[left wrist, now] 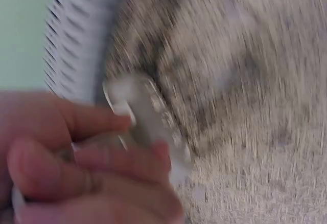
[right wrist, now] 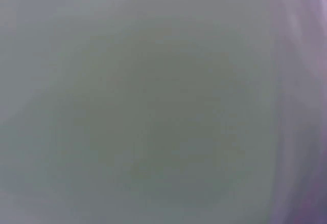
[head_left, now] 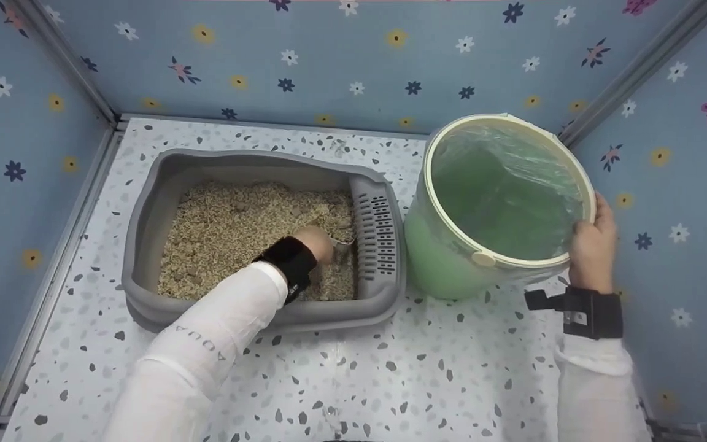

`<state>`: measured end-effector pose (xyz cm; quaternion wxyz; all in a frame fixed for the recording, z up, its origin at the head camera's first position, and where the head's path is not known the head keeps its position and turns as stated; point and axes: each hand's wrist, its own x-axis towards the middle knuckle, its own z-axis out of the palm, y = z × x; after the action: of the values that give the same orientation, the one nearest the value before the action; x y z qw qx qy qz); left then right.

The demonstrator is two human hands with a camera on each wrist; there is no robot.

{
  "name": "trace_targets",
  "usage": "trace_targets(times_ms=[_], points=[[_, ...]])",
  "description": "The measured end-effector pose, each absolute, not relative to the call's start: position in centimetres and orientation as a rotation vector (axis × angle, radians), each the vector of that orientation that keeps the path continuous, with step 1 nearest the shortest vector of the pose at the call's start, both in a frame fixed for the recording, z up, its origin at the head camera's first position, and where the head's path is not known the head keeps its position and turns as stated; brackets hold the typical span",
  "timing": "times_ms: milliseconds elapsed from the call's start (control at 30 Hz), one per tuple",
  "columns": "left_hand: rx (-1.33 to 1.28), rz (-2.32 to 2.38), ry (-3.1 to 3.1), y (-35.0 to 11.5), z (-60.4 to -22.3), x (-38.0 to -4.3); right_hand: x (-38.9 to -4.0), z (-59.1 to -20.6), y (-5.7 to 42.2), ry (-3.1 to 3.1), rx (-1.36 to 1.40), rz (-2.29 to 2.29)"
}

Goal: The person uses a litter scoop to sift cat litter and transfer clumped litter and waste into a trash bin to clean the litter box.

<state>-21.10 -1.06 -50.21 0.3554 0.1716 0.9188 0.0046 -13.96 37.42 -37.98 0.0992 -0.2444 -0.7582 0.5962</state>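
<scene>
My left hand reaches down into the right part of a grey litter box, over the tan pellet litter. In the left wrist view its curled fingers grip a pale litter scoop, blurred, with the scoop's head at the litter beside the box's slotted end. Darker clumps lie in the litter. My right hand grips the right rim of a green bin, thumb showing on the outside. The bin leans toward that hand and has a clear plastic liner. The right wrist view is only a blurred grey-green surface.
Box and bin stand side by side on a white speckled surface. Blue flowered panels close in the back and both sides. A small cream tab sits on the bin's rim at the front.
</scene>
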Motion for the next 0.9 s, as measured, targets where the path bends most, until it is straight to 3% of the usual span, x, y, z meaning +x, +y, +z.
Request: trace_targets(times_ms=[100,167,333,400,533,633,833,900], points=[[0.438,-0.023,2.359,-1.3,-56.6,-24.9,-13.9,-37.9,37.4,-2.244,-0.71,1.777],[0.434,-0.014,2.355,-1.5,-57.8,-25.9,-13.9,-37.9,37.4,-2.237,-0.704,1.779],[0.296,0.101,2.332,-0.8,-52.7,-24.0,-13.8,-37.9,37.5,-2.231,-0.712,1.749],[0.276,0.146,2.332,-0.4,-52.6,-23.8,-13.7,-37.9,37.5,-2.24,-0.722,1.733],[0.319,0.173,2.408,0.1,-59.0,-26.3,-13.8,-37.9,37.7,-2.254,-0.739,1.699],[0.305,0.151,2.484,0.6,-61.7,-27.5,-13.9,-37.9,37.7,-2.256,-0.745,1.691],[0.155,0.283,2.529,1.2,-53.2,-23.9,-14.0,-38.1,37.5,-2.249,-0.733,1.721],[0.2,0.288,2.594,1.0,-52.9,-23.5,-14.0,-38.1,37.4,-2.256,-0.727,1.721]])
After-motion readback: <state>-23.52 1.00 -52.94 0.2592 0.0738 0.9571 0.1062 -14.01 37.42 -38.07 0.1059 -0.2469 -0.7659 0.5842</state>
